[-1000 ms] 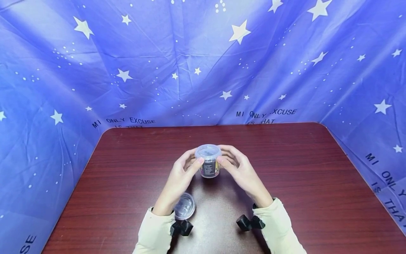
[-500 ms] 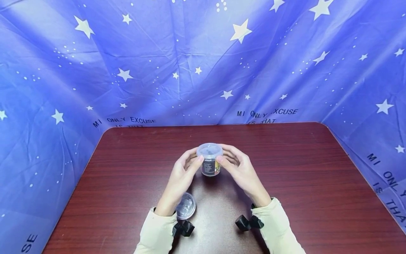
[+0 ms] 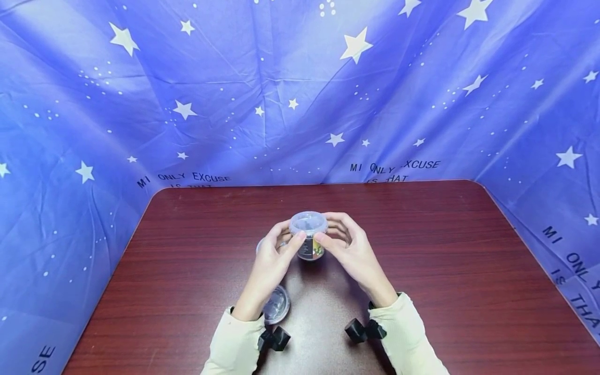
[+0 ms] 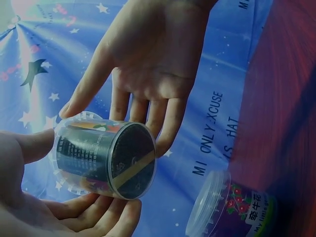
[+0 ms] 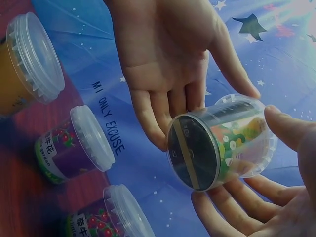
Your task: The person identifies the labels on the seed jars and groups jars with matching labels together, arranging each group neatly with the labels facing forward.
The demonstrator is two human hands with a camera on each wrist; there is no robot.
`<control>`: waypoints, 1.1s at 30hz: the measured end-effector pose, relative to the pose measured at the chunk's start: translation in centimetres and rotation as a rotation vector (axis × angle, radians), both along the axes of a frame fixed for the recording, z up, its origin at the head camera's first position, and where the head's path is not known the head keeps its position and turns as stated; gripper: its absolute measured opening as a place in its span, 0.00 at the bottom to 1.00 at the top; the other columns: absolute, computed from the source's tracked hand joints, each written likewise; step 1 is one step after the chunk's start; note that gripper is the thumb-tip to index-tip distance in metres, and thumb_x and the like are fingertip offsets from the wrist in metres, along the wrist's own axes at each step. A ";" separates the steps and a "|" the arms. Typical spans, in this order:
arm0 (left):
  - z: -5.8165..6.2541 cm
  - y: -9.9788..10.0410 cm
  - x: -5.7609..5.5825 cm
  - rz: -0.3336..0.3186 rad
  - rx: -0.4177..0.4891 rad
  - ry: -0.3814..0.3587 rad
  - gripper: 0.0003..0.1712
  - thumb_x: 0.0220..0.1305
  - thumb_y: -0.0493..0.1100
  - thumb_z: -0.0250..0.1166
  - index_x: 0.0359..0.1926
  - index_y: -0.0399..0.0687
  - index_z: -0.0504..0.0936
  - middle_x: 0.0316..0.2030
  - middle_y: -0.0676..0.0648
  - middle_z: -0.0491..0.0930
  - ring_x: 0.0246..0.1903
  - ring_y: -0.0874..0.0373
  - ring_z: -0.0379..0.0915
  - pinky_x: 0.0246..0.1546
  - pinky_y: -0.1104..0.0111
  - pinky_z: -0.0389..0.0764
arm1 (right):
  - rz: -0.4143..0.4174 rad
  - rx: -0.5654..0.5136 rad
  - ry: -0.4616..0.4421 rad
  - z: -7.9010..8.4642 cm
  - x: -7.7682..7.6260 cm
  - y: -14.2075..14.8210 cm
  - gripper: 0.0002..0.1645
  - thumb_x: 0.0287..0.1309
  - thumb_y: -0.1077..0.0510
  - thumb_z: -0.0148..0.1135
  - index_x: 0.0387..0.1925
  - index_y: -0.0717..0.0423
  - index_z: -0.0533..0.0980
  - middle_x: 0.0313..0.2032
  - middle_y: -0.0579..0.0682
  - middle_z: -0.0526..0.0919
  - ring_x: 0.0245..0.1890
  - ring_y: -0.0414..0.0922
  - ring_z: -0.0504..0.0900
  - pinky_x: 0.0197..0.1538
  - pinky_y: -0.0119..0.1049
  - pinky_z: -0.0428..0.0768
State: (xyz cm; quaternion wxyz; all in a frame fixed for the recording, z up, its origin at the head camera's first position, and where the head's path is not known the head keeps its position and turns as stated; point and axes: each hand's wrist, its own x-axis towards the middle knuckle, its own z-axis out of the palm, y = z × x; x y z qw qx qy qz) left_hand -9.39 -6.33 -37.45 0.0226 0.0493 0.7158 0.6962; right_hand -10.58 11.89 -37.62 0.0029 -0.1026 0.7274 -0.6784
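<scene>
Both hands hold a small clear plastic cup (image 3: pixel 310 234) above the table. The left hand (image 3: pixel 273 260) has its thumb on the near side and fingers behind; the right hand (image 3: pixel 358 250) mirrors it. A clear lid covers the top. In the left wrist view the cup (image 4: pixel 101 160) shows a dark label with white print. Its dark base (image 5: pixel 193 150) carries a tan strip in the right wrist view, beside a yellow and green picture. Near the left forearm sits a clear round lid (image 3: pixel 277 304), partly hidden by that arm.
Lidded purple cups with red berry pictures, such as one purple cup (image 5: pixel 69 148), stand on the reddish-brown table (image 3: pixel 187 271). An orange lidded cup (image 5: pixel 39 59) is near them. A blue star-printed cloth (image 3: pixel 281 78) hangs behind and at both sides.
The held cup has turned between the hands, so the printed text has shifted left and more of the yellow picture shows. Another rim now appears behind the left hand.
</scene>
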 end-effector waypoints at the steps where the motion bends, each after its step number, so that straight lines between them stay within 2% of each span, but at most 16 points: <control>1: 0.0 -0.1 0.0 -0.002 -0.004 -0.001 0.27 0.69 0.48 0.64 0.63 0.41 0.73 0.54 0.41 0.80 0.54 0.53 0.78 0.57 0.65 0.78 | 0.005 0.002 0.004 0.0 0.0 0.1 0.24 0.62 0.58 0.68 0.58 0.55 0.74 0.50 0.54 0.83 0.51 0.45 0.81 0.53 0.34 0.80; 9: 0.1 -0.9 -0.2 -0.052 0.009 -0.030 0.22 0.71 0.48 0.61 0.62 0.44 0.76 0.52 0.43 0.80 0.53 0.55 0.77 0.58 0.62 0.74 | 0.063 -0.046 0.018 0.2 -0.1 0.7 0.21 0.65 0.60 0.63 0.58 0.59 0.74 0.51 0.57 0.82 0.52 0.45 0.81 0.54 0.34 0.80; 14: 0.1 -1.3 -0.3 -0.082 0.029 -0.039 0.23 0.72 0.47 0.60 0.63 0.44 0.75 0.53 0.43 0.80 0.54 0.56 0.76 0.60 0.63 0.72 | 0.104 -0.009 0.010 0.1 -0.2 1.0 0.23 0.67 0.58 0.62 0.62 0.56 0.73 0.54 0.56 0.82 0.55 0.43 0.80 0.57 0.33 0.78; 22: -0.2 -1.4 -0.4 -0.095 0.049 -0.053 0.23 0.72 0.47 0.59 0.64 0.44 0.74 0.54 0.42 0.79 0.54 0.57 0.75 0.59 0.64 0.71 | 0.149 0.010 -0.013 0.2 -0.3 0.9 0.26 0.69 0.56 0.60 0.66 0.53 0.71 0.57 0.54 0.81 0.56 0.43 0.80 0.58 0.33 0.77; 28: -0.2 -1.1 -0.4 -0.080 0.061 -0.063 0.24 0.73 0.49 0.58 0.65 0.43 0.73 0.55 0.41 0.78 0.54 0.56 0.75 0.59 0.62 0.72 | 0.112 0.007 -0.003 0.5 -0.3 0.7 0.25 0.68 0.57 0.61 0.64 0.54 0.72 0.56 0.55 0.82 0.56 0.43 0.80 0.58 0.32 0.77; 33: -0.1 -0.6 -0.2 -0.012 0.056 -0.025 0.26 0.72 0.46 0.60 0.65 0.41 0.70 0.58 0.40 0.76 0.59 0.51 0.73 0.63 0.59 0.72 | 0.056 -0.009 -0.003 0.4 -0.2 0.5 0.24 0.67 0.58 0.62 0.63 0.56 0.73 0.55 0.56 0.82 0.55 0.42 0.80 0.58 0.32 0.77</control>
